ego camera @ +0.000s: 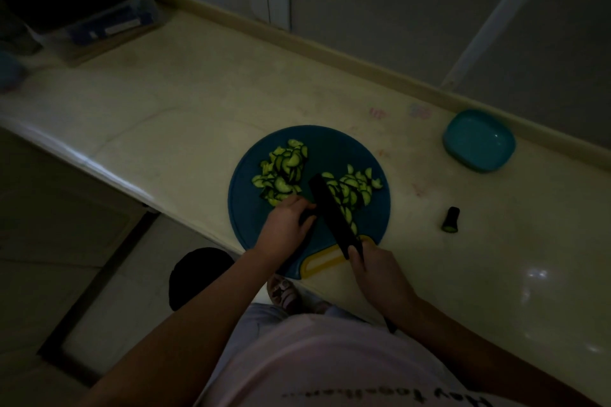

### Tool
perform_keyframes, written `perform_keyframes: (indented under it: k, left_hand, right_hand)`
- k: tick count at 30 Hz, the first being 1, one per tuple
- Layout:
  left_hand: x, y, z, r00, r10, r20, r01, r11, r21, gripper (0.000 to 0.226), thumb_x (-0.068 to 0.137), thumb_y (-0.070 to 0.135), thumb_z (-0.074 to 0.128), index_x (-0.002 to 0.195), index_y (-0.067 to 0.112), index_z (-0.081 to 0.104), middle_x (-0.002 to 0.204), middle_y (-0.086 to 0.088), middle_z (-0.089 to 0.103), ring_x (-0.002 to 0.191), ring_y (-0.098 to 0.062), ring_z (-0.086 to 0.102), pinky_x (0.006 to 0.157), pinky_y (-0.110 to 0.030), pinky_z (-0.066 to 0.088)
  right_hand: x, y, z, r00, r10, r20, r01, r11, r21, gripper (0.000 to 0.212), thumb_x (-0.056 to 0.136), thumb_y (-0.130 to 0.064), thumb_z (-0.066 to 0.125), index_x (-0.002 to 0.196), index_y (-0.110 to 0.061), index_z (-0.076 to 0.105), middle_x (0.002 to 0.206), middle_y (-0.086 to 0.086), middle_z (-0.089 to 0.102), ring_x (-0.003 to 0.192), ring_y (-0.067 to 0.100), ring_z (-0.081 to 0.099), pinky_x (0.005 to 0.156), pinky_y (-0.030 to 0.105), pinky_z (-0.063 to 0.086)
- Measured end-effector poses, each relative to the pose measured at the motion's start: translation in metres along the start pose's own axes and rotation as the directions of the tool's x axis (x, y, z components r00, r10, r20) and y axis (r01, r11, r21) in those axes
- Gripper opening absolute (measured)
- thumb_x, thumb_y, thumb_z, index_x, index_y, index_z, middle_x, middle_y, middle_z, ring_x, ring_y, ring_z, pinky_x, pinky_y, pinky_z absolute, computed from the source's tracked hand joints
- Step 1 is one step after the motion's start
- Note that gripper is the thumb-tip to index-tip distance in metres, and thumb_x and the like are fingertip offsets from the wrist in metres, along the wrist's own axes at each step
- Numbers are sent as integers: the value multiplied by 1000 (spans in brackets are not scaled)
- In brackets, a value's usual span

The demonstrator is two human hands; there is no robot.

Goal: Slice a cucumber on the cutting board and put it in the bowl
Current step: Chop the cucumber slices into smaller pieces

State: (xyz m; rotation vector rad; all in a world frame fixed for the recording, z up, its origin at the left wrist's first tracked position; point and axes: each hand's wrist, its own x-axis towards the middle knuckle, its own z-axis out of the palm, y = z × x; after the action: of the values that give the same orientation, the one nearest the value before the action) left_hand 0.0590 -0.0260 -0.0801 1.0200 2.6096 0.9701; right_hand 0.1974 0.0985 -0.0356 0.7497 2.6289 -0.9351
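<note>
Slicing looks nearly done: right hand (380, 274) grips knife (334, 215), left hand (287, 225) pinches a dark cucumber piece (306, 217) beside the blade, slices (281, 172) lie piled on cutting board (330, 142), bowl (479, 140) well apart, unfilled.

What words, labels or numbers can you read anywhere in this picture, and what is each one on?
"Hey": print on the shirt, upside down to the camera and cut by the frame edge; the next word seems to begin "to" but is unclear.
Label on the box at the far left of the counter: too blurred to read.
Faint pink marks on the counter: unreadable.
</note>
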Motion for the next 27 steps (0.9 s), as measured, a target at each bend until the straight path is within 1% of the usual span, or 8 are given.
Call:
perform_keyframes:
  k: [4,7,10,13,15,19,22,27]
  left_hand:
    - [1,-1,0,1000,6,5,-6,1000,3,14,82,7,66,94,1,66,87,-14,61,82,-27,59,66,-24,39]
    - [1,-1,1,1000,13,10,-13,1000,4,13,82,7,66,94,0,66,87,-14,61,81,-28,59,65,-25,40]
    - [1,-1,1,1000,11,6,-11,1000,2,13,82,6,66,94,0,67,86,-15,61,81,-28,59,66,-25,40]
    - [1,0,0,1000,9,-1,-9,1000,-1,15,82,5,67,96,0,67,88,-14,63,82,-27,60,68,-23,39]
    - [1,0,1,1000,4,-5,-4,1000,-1,17,82,6,66,98,1,67,90,-14,64,84,-27,60,69,-22,39]
    - [0,-1,0,1000,12,10,-12,1000,16,20,84,9,65,103,4,67,96,-12,63,87,-25,61,70,-23,41]
    - [-3,-1,-1,1000,19,-5,-18,999,31,20,83,10,66,102,7,68,95,-11,64,84,-26,62,66,-27,47]
    - [-2,4,0,998,-29,-49,32,997,66,17,81,12,69,97,7,70,84,-11,64,79,-27,61,62,-23,37]
  right_hand:
    - [-1,-2,-1,1000,-2,16,2,1000,5,26,100,-28,33,88,-10,48,87,15,62,77,25,59,61,31,36]
    - [-1,-3,-2,999,3,41,-2,1000,-12,28,100,-28,32,74,-19,38,80,10,57,70,19,52,58,27,31]
    - [2,-3,1,999,14,51,-14,1000,-17,36,100,-29,32,65,-27,26,66,-4,43,58,11,42,54,25,26]
    - [7,-4,8,999,28,37,-26,999,-29,34,100,-28,32,66,-22,32,62,-9,33,52,0,32,46,25,23]
    - [11,-5,14,1000,24,16,-24,999,-32,28,100,-28,33,76,-15,40,63,-9,32,53,0,31,45,21,23]
    - [12,-4,16,999,33,-17,-33,999,-9,31,99,-27,34,88,-5,53,75,7,50,63,15,44,55,24,29]
    - [11,-3,9,999,34,-15,-34,999,-3,24,100,-26,34,84,-12,45,86,14,59,69,19,49,58,25,28]
    - [9,0,3,1000,14,-3,-14,999,31,22,99,-27,35,83,-13,41,88,17,61,72,23,55,58,26,32]
